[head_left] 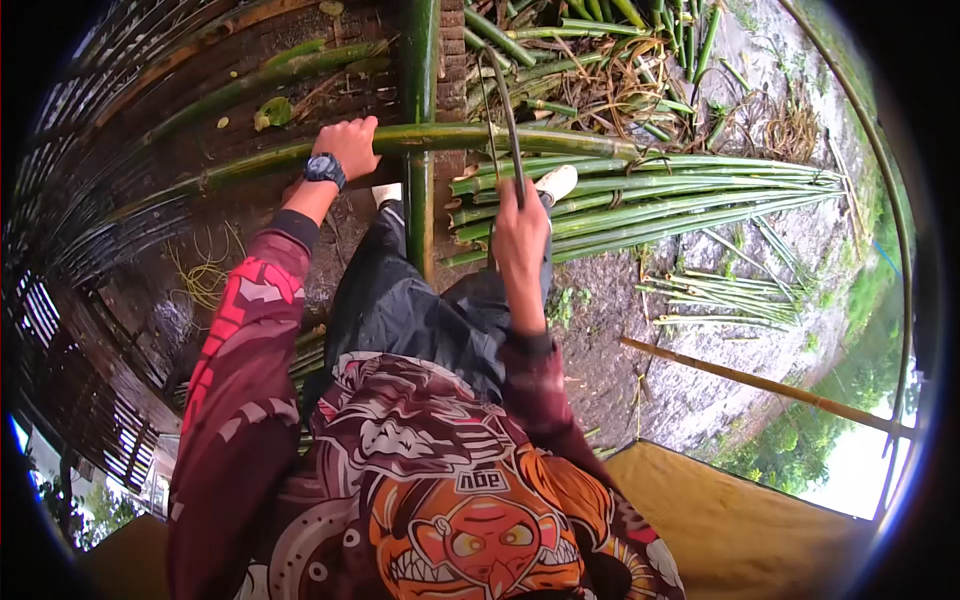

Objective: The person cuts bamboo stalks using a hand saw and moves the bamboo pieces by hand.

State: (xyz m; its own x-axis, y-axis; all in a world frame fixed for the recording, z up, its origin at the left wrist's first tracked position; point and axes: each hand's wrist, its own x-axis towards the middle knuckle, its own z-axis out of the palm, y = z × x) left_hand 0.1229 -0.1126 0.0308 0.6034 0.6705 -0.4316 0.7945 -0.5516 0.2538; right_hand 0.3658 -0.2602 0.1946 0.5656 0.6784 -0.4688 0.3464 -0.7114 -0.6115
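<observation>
A long green bamboo pole (570,143) lies crosswise over another thick bamboo pole (420,90). My left hand (348,150), with a watch above it, is closed on the long pole left of the crossing. In my right hand (520,238) is a bow saw (513,125) with a curved frame, held by its lower end. Its thin blade crosses the long pole to the right of the crossing; how deep any cut goes cannot be made out. The right hand is slightly blurred.
Beside my feet lies a bundle of cut bamboo poles (660,200). Shorter bamboo pieces (730,298) lie on the muddy ground farther right, and offcuts with dry leaves (600,80) are heaped ahead. A yellow-brown tarp (730,520) hangs at lower right; slatted bamboo stands at left.
</observation>
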